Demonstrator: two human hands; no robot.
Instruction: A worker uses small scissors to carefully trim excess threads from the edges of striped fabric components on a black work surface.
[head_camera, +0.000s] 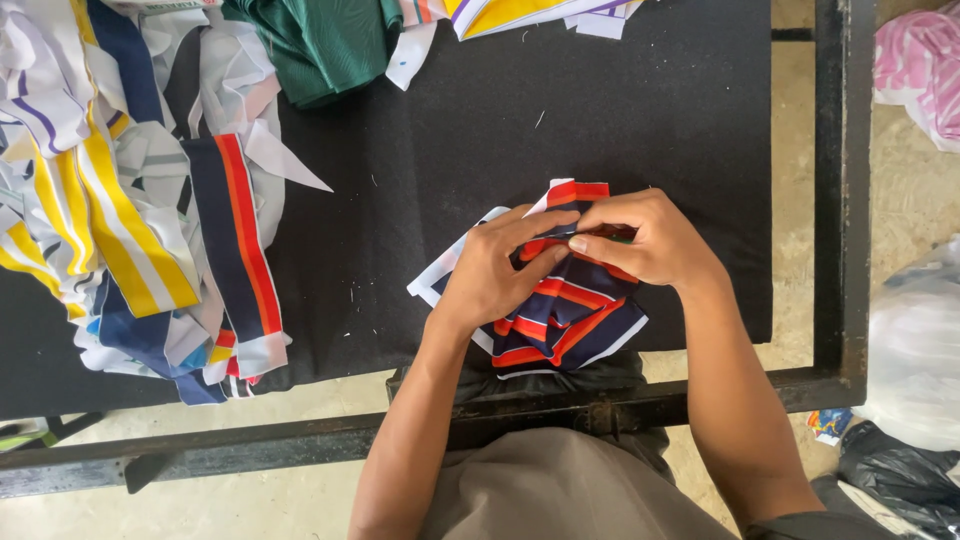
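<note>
on the floor to my right, a small bright wrapper (828, 424) in blue, orange and white lies by the frame's corner. beside it sits a dark plastic bag (900, 478), with a pale translucent plastic bag (915, 350) above it. no labels, signs or screens.

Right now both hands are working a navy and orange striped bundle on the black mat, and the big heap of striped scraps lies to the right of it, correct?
Not quite. In the head view both hands, left hand and right hand, do hold the navy and orange striped bundle on the black mat, but the heap of striped scraps lies to its left, not its right.
</note>
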